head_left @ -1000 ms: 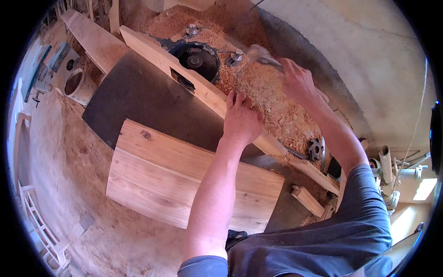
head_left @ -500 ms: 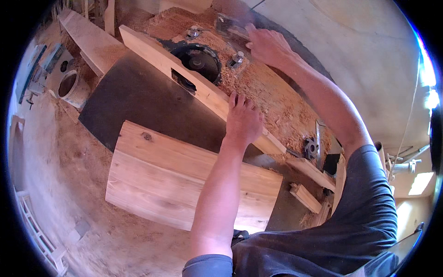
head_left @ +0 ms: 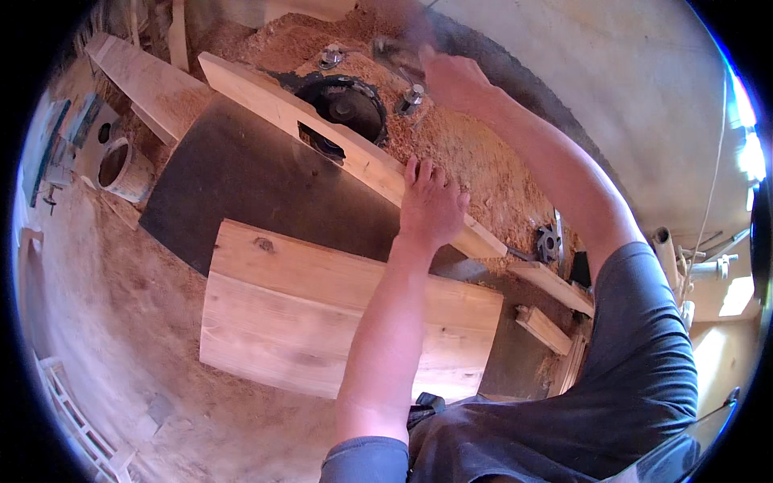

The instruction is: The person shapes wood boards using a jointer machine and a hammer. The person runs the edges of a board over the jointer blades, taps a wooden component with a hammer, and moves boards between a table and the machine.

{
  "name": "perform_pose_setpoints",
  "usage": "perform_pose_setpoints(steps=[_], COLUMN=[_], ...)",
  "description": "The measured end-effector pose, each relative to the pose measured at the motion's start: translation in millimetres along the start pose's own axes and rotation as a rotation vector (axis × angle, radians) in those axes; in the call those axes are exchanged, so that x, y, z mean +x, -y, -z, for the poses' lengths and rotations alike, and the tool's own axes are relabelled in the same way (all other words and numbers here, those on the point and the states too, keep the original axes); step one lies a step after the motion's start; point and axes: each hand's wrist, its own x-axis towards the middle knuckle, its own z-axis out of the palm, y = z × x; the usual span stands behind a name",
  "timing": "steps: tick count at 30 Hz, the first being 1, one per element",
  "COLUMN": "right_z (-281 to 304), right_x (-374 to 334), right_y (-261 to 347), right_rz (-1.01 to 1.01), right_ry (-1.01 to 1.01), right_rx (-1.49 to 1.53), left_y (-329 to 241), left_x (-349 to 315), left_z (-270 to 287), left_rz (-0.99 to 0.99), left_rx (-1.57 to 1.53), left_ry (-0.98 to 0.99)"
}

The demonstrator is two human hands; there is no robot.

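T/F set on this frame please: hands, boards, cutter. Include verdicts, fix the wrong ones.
1. The left hand rests on the long board. True.
2. The right hand is touching the wide panel. False: it is well away from the wide panel, on the far side of the long board.
3. Sawdust lies around the round dark opening. True.
4. The toothed metal cutter lies left of the left hand. False: the toothed metal cutter is to its right.
5. The long board has a cut-out in it. True.
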Motion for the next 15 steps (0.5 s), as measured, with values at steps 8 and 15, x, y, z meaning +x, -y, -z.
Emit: perform_pose_setpoints(steps=[8,15], right_z=[-61,-197], right_x=[-84,-203], right_y=[-85,-176], right_rz=[-0.254,-0.366], right_ry=[0.043,0.537], right_rx=[0.493,0.800], left_y=[99,179], left_x=[-203,-309], left_z=[24,67], left_rz=[0.351,0.943], left_rx=[-0.061,0.338], left_ry=[-0.703,-0.301])
